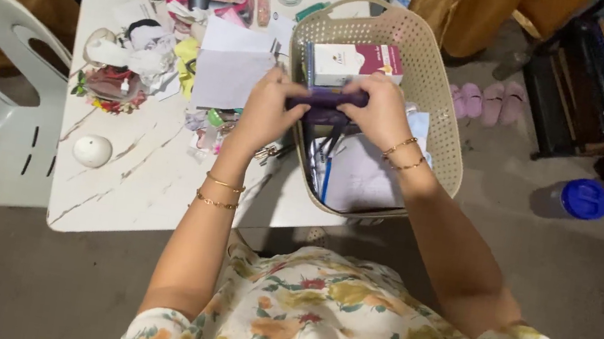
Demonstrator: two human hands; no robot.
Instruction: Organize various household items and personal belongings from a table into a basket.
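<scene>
Hands around purple pouch

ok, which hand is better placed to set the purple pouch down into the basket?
Right, probably. The right hand grips the purple pouch directly over the cream basket, while the left hand holds its other end over the basket's rim on the table side.

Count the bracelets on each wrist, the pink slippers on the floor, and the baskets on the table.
Bracelets, left wrist: 2
Bracelets, right wrist: 2
Pink slippers: 3 visible
Baskets: 1
Total: 8
</scene>
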